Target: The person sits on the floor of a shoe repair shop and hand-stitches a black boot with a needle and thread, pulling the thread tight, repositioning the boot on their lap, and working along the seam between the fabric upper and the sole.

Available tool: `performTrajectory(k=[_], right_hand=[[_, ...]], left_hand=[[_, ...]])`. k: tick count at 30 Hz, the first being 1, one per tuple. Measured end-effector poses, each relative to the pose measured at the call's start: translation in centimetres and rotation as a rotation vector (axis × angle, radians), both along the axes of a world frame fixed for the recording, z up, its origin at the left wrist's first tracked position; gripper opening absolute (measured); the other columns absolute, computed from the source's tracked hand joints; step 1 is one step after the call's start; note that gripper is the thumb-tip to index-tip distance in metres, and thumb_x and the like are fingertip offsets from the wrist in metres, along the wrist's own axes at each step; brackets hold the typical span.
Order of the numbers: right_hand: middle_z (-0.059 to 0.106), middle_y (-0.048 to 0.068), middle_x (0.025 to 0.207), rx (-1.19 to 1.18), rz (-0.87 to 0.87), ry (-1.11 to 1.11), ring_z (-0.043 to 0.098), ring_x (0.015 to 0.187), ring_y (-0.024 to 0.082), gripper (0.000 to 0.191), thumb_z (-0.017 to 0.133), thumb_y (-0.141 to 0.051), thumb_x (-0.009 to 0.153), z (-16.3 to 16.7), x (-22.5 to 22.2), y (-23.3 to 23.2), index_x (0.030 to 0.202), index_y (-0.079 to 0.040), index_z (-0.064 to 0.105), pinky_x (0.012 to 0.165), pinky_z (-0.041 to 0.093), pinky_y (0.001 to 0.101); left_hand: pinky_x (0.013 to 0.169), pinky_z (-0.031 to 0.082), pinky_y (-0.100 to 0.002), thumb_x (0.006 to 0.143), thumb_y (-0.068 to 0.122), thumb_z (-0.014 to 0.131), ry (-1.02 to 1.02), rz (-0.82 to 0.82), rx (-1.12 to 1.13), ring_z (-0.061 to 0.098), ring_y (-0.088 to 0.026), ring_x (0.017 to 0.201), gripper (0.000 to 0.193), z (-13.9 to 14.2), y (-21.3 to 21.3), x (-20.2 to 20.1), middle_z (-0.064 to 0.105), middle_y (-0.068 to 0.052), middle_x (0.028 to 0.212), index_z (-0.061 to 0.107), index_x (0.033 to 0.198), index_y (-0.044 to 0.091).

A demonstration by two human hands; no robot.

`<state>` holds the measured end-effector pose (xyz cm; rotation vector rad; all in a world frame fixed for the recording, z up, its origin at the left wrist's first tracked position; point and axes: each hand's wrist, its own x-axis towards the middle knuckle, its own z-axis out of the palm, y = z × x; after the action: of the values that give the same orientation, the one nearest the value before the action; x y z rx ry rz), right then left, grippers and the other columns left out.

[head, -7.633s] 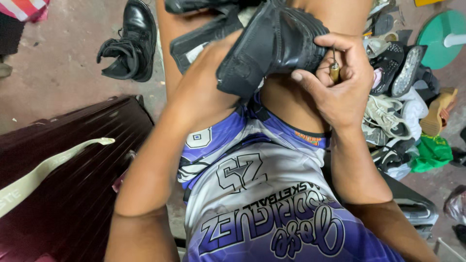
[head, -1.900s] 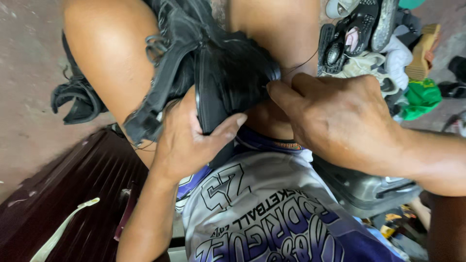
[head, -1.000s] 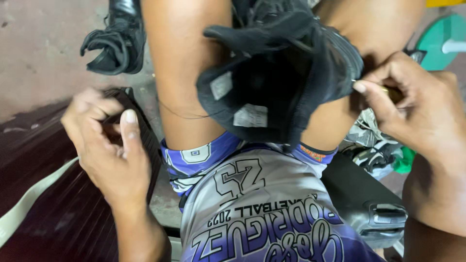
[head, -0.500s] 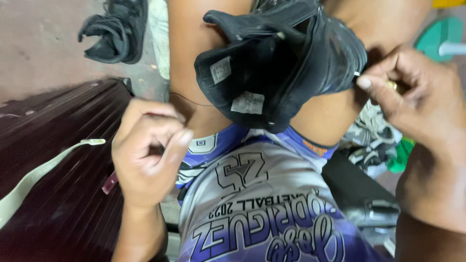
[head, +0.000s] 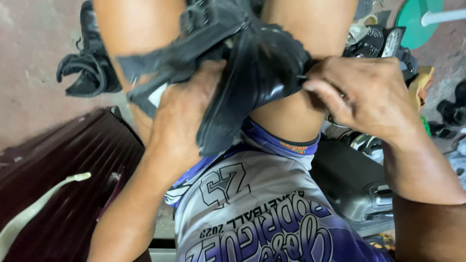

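Note:
A black leather shoe (head: 262, 73) lies across my bare knees, sole side turned toward me. My left hand (head: 187, 111) grips it from below at its left side, fingers under the upper. My right hand (head: 359, 92) pinches at the shoe's right edge, thumb and forefinger closed there; what they pinch is too small to tell. I am sitting, in purple and white printed shorts (head: 262, 213).
A dark red ribbed suitcase (head: 63, 194) with a pale strap (head: 34, 208) stands at my left. Another black shoe (head: 90, 68) lies on the concrete floor at upper left. A heap of shoes (head: 383, 43) and a green round object (head: 417, 22) are at upper right.
My left hand, free beside the suitcase a moment ago, has come up and taken hold of the shoe. My right hand has moved inward onto the shoe's edge.

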<state>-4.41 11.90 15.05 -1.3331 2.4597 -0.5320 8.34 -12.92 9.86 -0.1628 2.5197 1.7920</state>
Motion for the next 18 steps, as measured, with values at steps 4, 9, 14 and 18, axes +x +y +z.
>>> performTrajectory(k=[4,9,14,18], right_hand=[[0.068,0.009,0.077,-0.034,0.138,0.033,0.067,0.065,0.029,0.005,0.071,-0.008,0.088,-0.1,-1.1,1.1,0.092,-0.005,0.072,0.058,0.053,0.0387],[0.068,0.005,0.081,-0.008,0.161,0.06,0.069,0.072,0.025,0.011,0.077,-0.014,0.088,-0.5,-2.3,2.4,0.095,-0.01,0.07,0.058,0.052,0.0382],[0.062,0.002,0.077,0.09,0.181,0.061,0.069,0.071,0.02,0.014,0.075,-0.015,0.08,-0.9,-3.2,3.2,0.089,-0.013,0.065,0.053,0.05,0.0366],[0.06,0.001,0.076,0.042,0.184,0.059,0.068,0.071,0.019,0.015,0.074,-0.017,0.088,-1.6,-3.3,3.4,0.086,-0.011,0.061,0.054,0.051,0.0347]], left_hand=[[0.081,0.056,-0.044,0.095,0.021,0.061,-0.205,-0.149,-0.13,0.072,-0.041,0.091,0.048,-2.5,1.7,-3.2,0.072,-0.024,0.097,0.057,0.139,0.002],[0.083,0.057,-0.034,0.1,0.016,0.059,0.003,-0.224,0.15,0.075,-0.026,0.093,0.029,-6.5,2.1,-4.6,0.076,-0.018,0.103,0.067,0.123,-0.001],[0.078,0.058,-0.032,0.1,0.014,0.059,-0.368,-0.155,0.727,0.07,-0.02,0.087,0.024,-8.4,2.3,-5.2,0.074,-0.014,0.101,0.071,0.113,-0.003],[0.073,0.055,-0.035,0.092,0.013,0.066,-0.068,-0.301,-0.015,0.068,-0.02,0.084,0.023,-7.3,2.1,-5.5,0.073,-0.014,0.094,0.07,0.108,-0.003]])
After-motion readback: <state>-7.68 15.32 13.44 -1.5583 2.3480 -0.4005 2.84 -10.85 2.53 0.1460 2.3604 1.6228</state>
